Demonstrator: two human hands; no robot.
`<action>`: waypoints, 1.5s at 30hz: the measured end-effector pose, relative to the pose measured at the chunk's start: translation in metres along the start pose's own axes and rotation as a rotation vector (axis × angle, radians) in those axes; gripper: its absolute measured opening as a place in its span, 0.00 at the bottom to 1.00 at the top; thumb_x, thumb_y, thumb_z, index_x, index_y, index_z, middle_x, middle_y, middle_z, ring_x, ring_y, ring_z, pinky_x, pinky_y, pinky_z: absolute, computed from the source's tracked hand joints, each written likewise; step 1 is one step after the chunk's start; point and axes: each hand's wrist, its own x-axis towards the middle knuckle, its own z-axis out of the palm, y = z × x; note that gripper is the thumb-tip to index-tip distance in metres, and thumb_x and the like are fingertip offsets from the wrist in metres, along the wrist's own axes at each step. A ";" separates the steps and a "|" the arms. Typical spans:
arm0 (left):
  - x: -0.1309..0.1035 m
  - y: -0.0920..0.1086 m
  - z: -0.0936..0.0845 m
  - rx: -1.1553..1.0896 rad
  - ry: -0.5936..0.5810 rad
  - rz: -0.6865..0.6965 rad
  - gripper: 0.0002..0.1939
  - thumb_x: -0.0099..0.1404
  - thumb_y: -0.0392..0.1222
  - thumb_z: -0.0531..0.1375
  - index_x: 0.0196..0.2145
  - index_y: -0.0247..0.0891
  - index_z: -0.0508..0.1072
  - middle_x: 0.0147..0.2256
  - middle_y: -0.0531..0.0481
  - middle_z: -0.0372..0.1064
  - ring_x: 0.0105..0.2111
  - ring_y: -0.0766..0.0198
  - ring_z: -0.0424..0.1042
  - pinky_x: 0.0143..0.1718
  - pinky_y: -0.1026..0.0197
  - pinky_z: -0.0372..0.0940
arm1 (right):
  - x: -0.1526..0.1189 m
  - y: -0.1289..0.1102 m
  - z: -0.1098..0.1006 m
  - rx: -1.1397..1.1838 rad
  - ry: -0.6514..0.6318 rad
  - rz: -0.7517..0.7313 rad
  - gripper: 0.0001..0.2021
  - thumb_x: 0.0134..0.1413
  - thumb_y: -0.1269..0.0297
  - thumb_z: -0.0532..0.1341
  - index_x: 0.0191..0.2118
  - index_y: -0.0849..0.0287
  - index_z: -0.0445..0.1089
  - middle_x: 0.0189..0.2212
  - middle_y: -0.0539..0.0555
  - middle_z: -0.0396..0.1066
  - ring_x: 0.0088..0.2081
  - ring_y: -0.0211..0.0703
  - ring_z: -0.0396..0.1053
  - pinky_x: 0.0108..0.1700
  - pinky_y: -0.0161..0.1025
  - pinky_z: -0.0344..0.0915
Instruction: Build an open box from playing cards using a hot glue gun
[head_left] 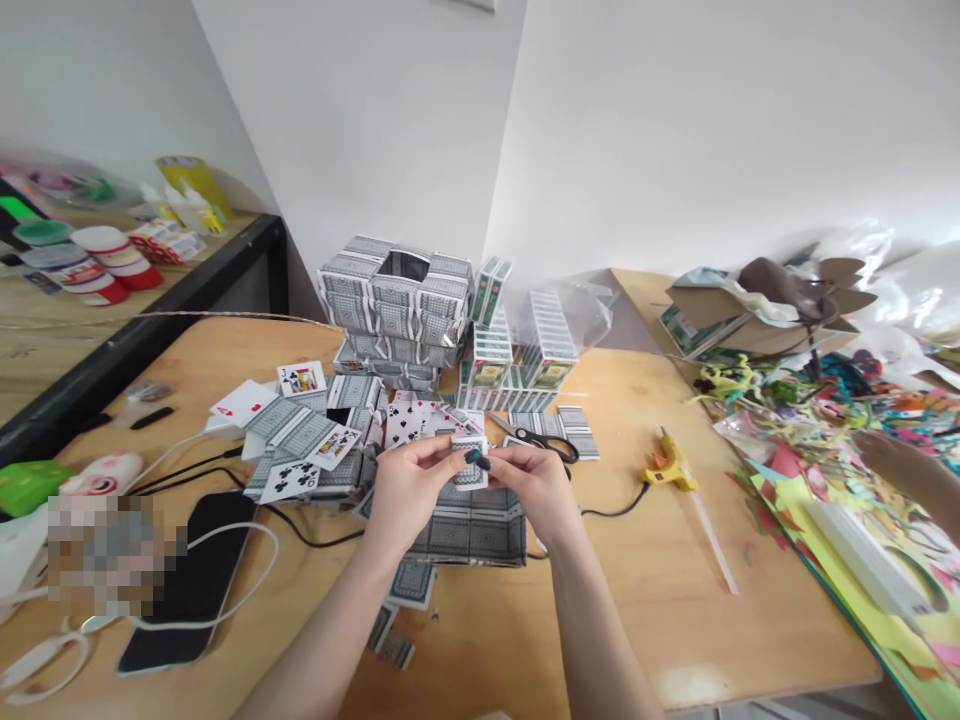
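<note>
Both my hands meet at the middle, above an open box made of playing cards point(469, 530). My left hand point(421, 485) pinches the left side of a small grey-backed card piece point(469, 470). On the piece's right side, my right hand point(531, 482) has its fingers closed, with dark green nails showing. Loose playing cards point(289, 425) lie over another card-covered box on the left. Behind stands a stack of card-covered boxes point(397, 300). Black scissors point(551, 443) lie just beyond my right hand.
Card packs point(491, 350) stand behind. A yellow glue gun point(670, 465) with a cable lies right. Left are a black phone point(191, 580) and white cables. Coloured paper point(840, 560) and another person's hand point(896, 465) are far right. Jars point(90, 265) sit on a side table.
</note>
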 end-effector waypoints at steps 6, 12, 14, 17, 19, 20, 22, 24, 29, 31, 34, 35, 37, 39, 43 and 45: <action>0.000 0.001 -0.001 -0.004 -0.042 -0.025 0.15 0.45 0.39 0.66 0.34 0.35 0.77 0.31 0.49 0.76 0.34 0.59 0.73 0.33 0.65 0.67 | -0.002 0.001 -0.002 -0.016 -0.015 -0.003 0.12 0.36 0.56 0.67 0.28 0.59 0.77 0.22 0.52 0.73 0.25 0.39 0.68 0.30 0.36 0.67; 0.001 -0.001 0.000 -0.018 -0.056 -0.046 0.15 0.44 0.40 0.67 0.33 0.34 0.77 0.28 0.48 0.75 0.30 0.63 0.71 0.31 0.66 0.65 | -0.003 0.003 -0.004 -0.062 -0.031 -0.011 0.13 0.40 0.55 0.65 0.28 0.60 0.77 0.23 0.53 0.73 0.25 0.39 0.67 0.29 0.35 0.66; 0.002 -0.001 0.000 -0.015 -0.059 -0.050 0.15 0.44 0.40 0.67 0.32 0.33 0.77 0.28 0.48 0.74 0.28 0.64 0.70 0.29 0.67 0.64 | -0.003 0.004 -0.004 -0.081 -0.015 -0.022 0.13 0.40 0.55 0.65 0.28 0.61 0.76 0.22 0.53 0.72 0.24 0.38 0.66 0.28 0.35 0.65; 0.002 -0.001 0.002 0.005 -0.060 -0.037 0.15 0.44 0.42 0.67 0.31 0.33 0.77 0.26 0.49 0.73 0.26 0.66 0.68 0.26 0.68 0.61 | -0.003 0.004 -0.005 -0.107 0.001 -0.027 0.13 0.40 0.55 0.64 0.28 0.61 0.76 0.21 0.52 0.71 0.23 0.37 0.65 0.28 0.34 0.64; 0.002 -0.001 0.002 0.021 -0.056 -0.027 0.14 0.44 0.42 0.66 0.29 0.33 0.77 0.24 0.51 0.71 0.24 0.68 0.66 0.24 0.69 0.59 | -0.004 0.004 -0.006 -0.115 -0.007 -0.036 0.13 0.40 0.56 0.64 0.28 0.62 0.76 0.21 0.52 0.71 0.23 0.37 0.65 0.27 0.34 0.63; 0.001 -0.001 0.003 0.027 -0.056 -0.026 0.13 0.44 0.43 0.66 0.28 0.33 0.77 0.23 0.51 0.70 0.23 0.69 0.65 0.24 0.69 0.59 | -0.004 0.004 -0.007 -0.118 -0.016 -0.041 0.13 0.41 0.56 0.64 0.28 0.62 0.76 0.21 0.52 0.70 0.23 0.37 0.65 0.28 0.34 0.63; 0.001 -0.002 0.003 0.033 -0.054 -0.029 0.13 0.43 0.44 0.67 0.27 0.33 0.76 0.22 0.52 0.69 0.23 0.69 0.64 0.24 0.69 0.58 | -0.005 0.003 -0.007 -0.127 -0.031 -0.044 0.13 0.41 0.56 0.63 0.28 0.62 0.76 0.21 0.52 0.70 0.23 0.37 0.64 0.28 0.34 0.63; 0.001 -0.002 0.002 0.036 -0.045 -0.033 0.14 0.43 0.44 0.67 0.27 0.32 0.76 0.22 0.52 0.68 0.23 0.69 0.64 0.24 0.69 0.59 | -0.006 0.003 -0.007 -0.131 -0.041 -0.038 0.13 0.42 0.56 0.63 0.29 0.62 0.76 0.21 0.52 0.70 0.23 0.37 0.64 0.28 0.34 0.63; 0.001 -0.002 0.002 0.042 -0.040 -0.049 0.14 0.41 0.45 0.68 0.24 0.32 0.74 0.21 0.53 0.67 0.22 0.69 0.64 0.25 0.68 0.59 | -0.006 0.004 -0.007 -0.116 -0.062 -0.030 0.13 0.42 0.55 0.63 0.28 0.61 0.76 0.22 0.51 0.70 0.24 0.37 0.65 0.28 0.35 0.64; 0.000 -0.001 0.003 0.037 -0.036 -0.051 0.14 0.41 0.45 0.68 0.23 0.32 0.74 0.20 0.53 0.67 0.22 0.69 0.65 0.25 0.68 0.60 | -0.006 0.004 -0.007 -0.121 -0.068 -0.022 0.13 0.42 0.55 0.63 0.28 0.61 0.76 0.22 0.52 0.70 0.24 0.37 0.65 0.29 0.35 0.64; 0.000 -0.001 0.003 0.010 -0.043 -0.059 0.14 0.41 0.44 0.68 0.25 0.33 0.74 0.21 0.53 0.69 0.23 0.69 0.66 0.26 0.68 0.61 | -0.006 0.004 -0.007 -0.121 -0.075 -0.013 0.13 0.42 0.55 0.63 0.29 0.61 0.76 0.22 0.52 0.71 0.24 0.38 0.65 0.29 0.35 0.64; 0.000 -0.001 0.003 -0.004 -0.058 -0.064 0.14 0.41 0.43 0.68 0.26 0.33 0.75 0.23 0.52 0.70 0.24 0.68 0.67 0.27 0.68 0.62 | -0.006 0.003 -0.007 -0.114 -0.075 -0.014 0.13 0.42 0.55 0.63 0.29 0.61 0.76 0.23 0.52 0.71 0.24 0.37 0.65 0.29 0.35 0.64; 0.001 -0.001 0.000 -0.046 -0.115 -0.095 0.14 0.44 0.43 0.67 0.30 0.34 0.76 0.27 0.50 0.72 0.27 0.66 0.69 0.30 0.67 0.63 | -0.006 0.003 -0.007 -0.087 -0.078 -0.018 0.13 0.43 0.55 0.63 0.29 0.61 0.76 0.23 0.52 0.71 0.25 0.38 0.65 0.30 0.35 0.64; 0.002 -0.002 -0.005 -0.109 -0.194 -0.160 0.15 0.48 0.44 0.65 0.34 0.35 0.76 0.30 0.47 0.74 0.30 0.65 0.70 0.33 0.64 0.65 | -0.007 0.002 -0.007 -0.061 -0.088 -0.018 0.13 0.43 0.56 0.63 0.29 0.61 0.76 0.22 0.52 0.71 0.25 0.38 0.66 0.30 0.36 0.64; 0.004 -0.006 -0.014 -0.197 -0.265 -0.243 0.14 0.49 0.43 0.65 0.34 0.35 0.76 0.32 0.46 0.74 0.31 0.64 0.71 0.35 0.63 0.66 | -0.006 0.002 -0.007 -0.038 -0.103 -0.003 0.12 0.41 0.56 0.64 0.28 0.60 0.75 0.22 0.51 0.71 0.25 0.38 0.66 0.31 0.36 0.64; 0.005 -0.007 -0.014 -0.193 -0.246 -0.237 0.14 0.47 0.43 0.66 0.33 0.35 0.77 0.31 0.46 0.74 0.30 0.65 0.71 0.35 0.63 0.66 | -0.006 0.002 -0.006 -0.037 -0.087 0.009 0.12 0.40 0.56 0.65 0.27 0.61 0.75 0.22 0.51 0.71 0.25 0.38 0.66 0.31 0.36 0.64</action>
